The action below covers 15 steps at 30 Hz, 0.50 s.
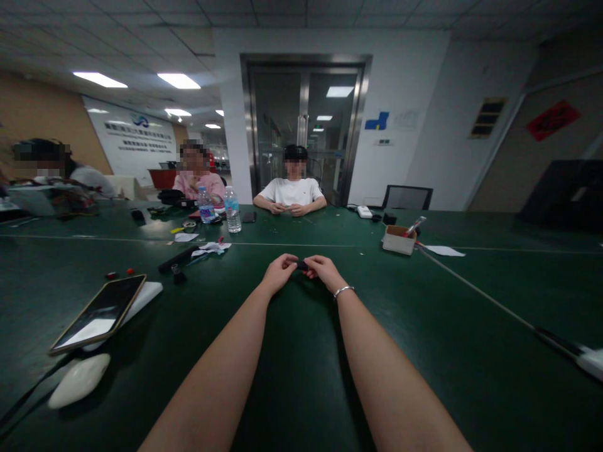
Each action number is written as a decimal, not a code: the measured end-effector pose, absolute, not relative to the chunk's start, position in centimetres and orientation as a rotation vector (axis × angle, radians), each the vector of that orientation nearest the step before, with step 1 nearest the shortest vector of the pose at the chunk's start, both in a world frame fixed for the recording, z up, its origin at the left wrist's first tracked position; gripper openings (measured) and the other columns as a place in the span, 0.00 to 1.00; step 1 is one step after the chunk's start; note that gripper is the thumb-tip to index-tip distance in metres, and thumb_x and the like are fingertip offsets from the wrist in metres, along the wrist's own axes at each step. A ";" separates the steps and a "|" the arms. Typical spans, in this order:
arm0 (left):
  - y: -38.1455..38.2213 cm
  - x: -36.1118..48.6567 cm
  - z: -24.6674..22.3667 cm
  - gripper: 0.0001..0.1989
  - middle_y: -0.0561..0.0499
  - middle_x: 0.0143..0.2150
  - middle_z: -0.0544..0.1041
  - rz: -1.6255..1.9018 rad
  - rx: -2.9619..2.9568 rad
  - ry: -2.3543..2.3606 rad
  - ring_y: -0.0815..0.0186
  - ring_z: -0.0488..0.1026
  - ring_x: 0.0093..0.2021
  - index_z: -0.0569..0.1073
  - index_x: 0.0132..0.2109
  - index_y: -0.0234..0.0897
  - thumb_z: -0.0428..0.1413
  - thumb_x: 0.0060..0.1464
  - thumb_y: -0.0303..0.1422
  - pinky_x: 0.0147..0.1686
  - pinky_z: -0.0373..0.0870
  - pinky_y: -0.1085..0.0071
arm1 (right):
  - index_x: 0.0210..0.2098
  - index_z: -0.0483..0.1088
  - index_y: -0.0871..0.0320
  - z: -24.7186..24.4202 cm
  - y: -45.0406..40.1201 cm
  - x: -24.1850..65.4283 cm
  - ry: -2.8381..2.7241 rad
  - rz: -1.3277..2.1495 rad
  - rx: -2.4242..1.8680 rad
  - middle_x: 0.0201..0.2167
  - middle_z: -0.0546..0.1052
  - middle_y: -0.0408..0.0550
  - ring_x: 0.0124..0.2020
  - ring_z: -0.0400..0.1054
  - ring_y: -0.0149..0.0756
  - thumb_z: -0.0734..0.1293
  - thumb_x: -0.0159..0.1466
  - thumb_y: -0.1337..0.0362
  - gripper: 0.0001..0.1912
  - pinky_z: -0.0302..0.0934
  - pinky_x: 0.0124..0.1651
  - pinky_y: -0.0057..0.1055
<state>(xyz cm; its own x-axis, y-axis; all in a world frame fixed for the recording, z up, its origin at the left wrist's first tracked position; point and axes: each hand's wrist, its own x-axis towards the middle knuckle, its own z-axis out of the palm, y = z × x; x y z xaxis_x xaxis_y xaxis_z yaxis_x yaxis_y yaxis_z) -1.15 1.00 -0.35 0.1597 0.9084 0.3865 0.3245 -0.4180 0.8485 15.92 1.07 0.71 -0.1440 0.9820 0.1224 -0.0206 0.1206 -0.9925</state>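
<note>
Both my arms reach forward over the dark green table. Between my fingertips is a small black object, too small in view to tell its kind. My left hand pinches its left end, with the fingers closed. On the other end, my right hand has thumb and fingers closed too; a silver bracelet circles that wrist. The hands nearly meet, a little above the tabletop, and the fingers partly cover the object.
A phone and a white mouse-like object lie at left. Two water bottles stand farther back. A small box with a pen sits right, near a cable. A person in white sits opposite; others sit left.
</note>
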 end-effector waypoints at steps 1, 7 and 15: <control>0.9 -1.2 -0.3 0.13 0.47 0.39 0.76 1.270 1.842 1.169 0.65 0.73 0.40 0.73 0.44 0.36 0.56 0.50 0.32 0.44 0.68 0.67 | 0.30 0.71 0.63 0.7 1.1 15.9 -1.363 1.227 -1.037 0.18 0.73 0.44 0.17 0.65 0.24 0.68 0.59 0.64 0.07 0.61 0.20 0.18; 0.9 -1.3 -0.2 0.11 0.46 0.41 0.76 1.326 1.800 1.123 0.65 0.74 0.41 0.74 0.42 0.36 0.57 0.48 0.27 0.45 0.70 0.65 | 0.37 0.70 0.61 0.8 0.6 16.2 -1.439 1.190 -0.997 0.26 0.74 0.42 0.19 0.66 0.22 0.71 0.53 0.68 0.12 0.62 0.22 0.19; 1.2 -1.4 -0.4 0.07 0.47 0.38 0.77 1.357 1.794 1.110 0.65 0.74 0.39 0.73 0.38 0.36 0.58 0.48 0.28 0.43 0.70 0.65 | 0.43 0.68 0.61 1.2 0.4 16.1 -1.468 1.223 -1.064 0.26 0.72 0.44 0.18 0.66 0.23 0.65 0.60 0.62 0.13 0.62 0.22 0.20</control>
<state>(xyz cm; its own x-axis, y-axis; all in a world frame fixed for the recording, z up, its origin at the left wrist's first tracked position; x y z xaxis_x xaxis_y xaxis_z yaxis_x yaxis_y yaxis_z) -1.38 1.19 -0.39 0.1177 0.8918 0.4368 0.2515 -0.4522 0.8557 16.06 0.38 1.19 -0.2043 0.9717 0.1187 0.0585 0.1331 -0.9894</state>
